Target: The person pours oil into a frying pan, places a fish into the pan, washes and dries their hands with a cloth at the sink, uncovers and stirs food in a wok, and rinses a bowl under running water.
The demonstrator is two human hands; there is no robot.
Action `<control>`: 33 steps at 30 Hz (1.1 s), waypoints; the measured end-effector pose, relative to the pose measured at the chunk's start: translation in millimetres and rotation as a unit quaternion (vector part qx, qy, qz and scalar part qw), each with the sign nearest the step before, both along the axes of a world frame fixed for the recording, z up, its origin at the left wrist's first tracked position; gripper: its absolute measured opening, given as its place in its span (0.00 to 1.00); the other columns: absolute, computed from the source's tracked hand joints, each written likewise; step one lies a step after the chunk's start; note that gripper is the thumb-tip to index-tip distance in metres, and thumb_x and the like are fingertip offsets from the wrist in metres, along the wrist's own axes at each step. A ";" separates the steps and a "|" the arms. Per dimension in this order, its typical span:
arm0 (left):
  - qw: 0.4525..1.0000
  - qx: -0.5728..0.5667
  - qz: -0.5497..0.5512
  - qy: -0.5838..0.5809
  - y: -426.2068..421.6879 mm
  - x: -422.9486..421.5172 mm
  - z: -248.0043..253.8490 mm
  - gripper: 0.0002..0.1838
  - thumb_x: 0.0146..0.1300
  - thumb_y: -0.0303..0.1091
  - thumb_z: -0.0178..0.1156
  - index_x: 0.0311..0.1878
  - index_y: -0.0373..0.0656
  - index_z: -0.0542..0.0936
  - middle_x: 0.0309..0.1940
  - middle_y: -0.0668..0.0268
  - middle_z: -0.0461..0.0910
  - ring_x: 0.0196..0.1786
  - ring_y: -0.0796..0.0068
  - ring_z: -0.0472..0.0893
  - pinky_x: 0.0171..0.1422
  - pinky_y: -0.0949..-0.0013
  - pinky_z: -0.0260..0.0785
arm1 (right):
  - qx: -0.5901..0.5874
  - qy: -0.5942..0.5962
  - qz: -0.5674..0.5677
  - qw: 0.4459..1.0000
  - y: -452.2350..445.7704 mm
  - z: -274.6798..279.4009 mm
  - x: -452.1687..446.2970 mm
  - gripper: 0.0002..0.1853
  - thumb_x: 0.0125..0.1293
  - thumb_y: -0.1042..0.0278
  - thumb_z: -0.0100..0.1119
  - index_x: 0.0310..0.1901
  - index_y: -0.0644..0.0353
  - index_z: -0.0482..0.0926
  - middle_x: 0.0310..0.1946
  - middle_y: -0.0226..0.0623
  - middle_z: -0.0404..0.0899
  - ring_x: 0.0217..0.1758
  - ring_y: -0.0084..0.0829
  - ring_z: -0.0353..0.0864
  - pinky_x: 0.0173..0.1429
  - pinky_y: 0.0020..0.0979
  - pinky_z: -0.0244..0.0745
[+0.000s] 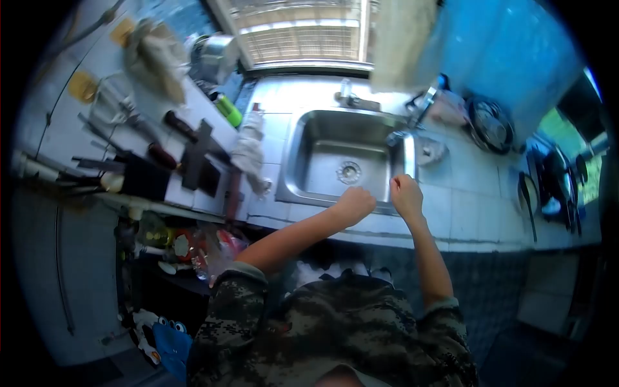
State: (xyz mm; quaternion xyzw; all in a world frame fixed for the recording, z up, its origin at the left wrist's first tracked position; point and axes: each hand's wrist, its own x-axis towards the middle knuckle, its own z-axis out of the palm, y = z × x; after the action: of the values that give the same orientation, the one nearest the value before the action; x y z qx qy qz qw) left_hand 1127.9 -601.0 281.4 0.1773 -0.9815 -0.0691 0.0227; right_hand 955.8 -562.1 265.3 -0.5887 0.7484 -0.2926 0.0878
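Steel sink, mid-frame, likely stiff, slick; grasp by rim; left hand, right hand both tightly curled, nothing visibly held.

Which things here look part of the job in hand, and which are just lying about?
Probably in the job:
left hand
right hand
sink, nearest both hands

Apparently just lying about:
green cylinder
white bundle left of the sink
blue item with cartoon eyes

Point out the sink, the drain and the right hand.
Sink point(324, 162): head view, on the bare basin floor, left of the drain.
Drain point(349, 172): head view, on the middle of its round fitting.
Right hand point(406, 196): head view, on the back of the hand.
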 end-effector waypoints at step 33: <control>0.861 0.325 -0.385 -0.069 394.2 -729.4 -6.2 0.11 0.51 0.31 0.54 0.40 0.45 0.77 0.29 0.57 0.79 0.36 0.56 0.79 0.41 0.59 0.70 | 0.202 -0.077 -0.605 0.766 647.3 -71.1 -638.9 0.14 0.55 0.59 0.49 0.35 0.61 0.76 0.33 0.50 0.77 0.39 0.50 0.76 0.39 0.46 0.71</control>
State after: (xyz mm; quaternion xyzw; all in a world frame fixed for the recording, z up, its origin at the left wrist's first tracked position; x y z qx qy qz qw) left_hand 398.6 -206.8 275.3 -0.2127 -0.8926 -0.3748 -0.1321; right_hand 316.9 85.2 194.2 0.0424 0.9820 -0.1714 0.0666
